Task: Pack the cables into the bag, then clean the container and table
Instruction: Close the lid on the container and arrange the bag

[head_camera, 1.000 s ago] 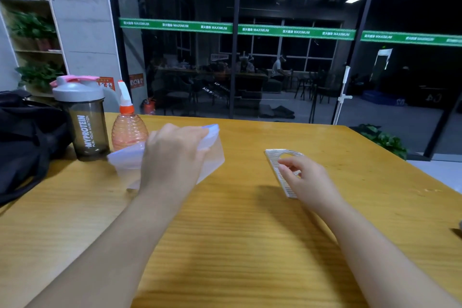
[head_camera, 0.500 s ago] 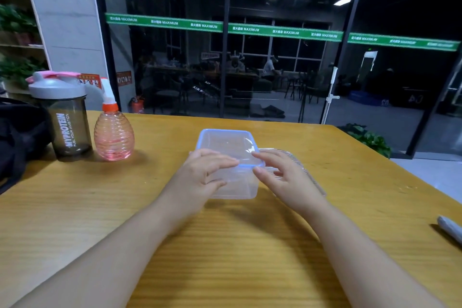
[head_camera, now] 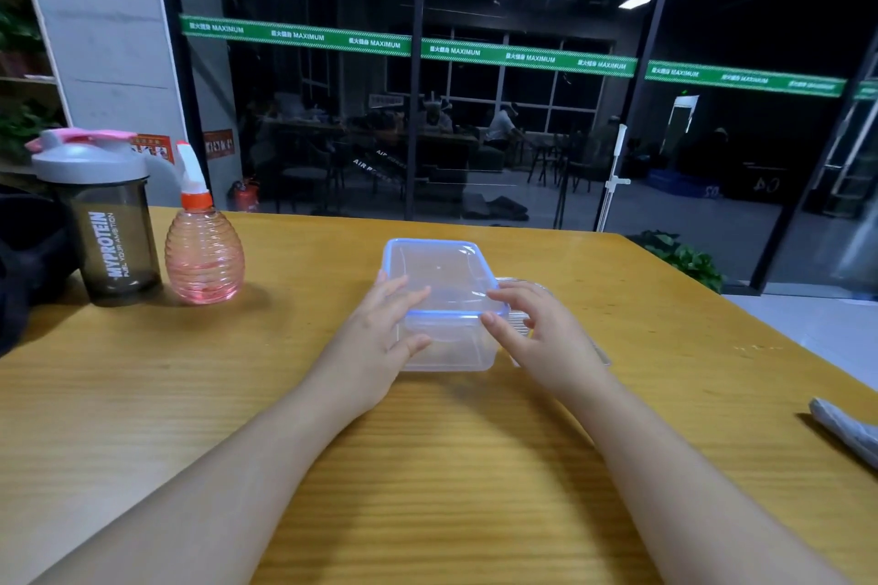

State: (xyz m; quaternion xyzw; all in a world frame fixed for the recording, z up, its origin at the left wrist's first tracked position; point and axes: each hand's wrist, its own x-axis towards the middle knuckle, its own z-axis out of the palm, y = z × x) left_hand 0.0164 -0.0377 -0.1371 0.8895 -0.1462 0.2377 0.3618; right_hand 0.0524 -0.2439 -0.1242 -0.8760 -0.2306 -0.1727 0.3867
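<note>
Left hand [head_camera: 380,333] and right hand [head_camera: 537,333], fingers spread open, now rest on container [head_camera: 446,299]; moment ago left carried it alone. Container set on table [head_camera: 190,394], cleaning likely next.

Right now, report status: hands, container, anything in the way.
Left hand and right hand open, on the clear container. Lid on, upright, mid-table. Ribbed lid just beyond it; spray bottle clear, far left.
</note>
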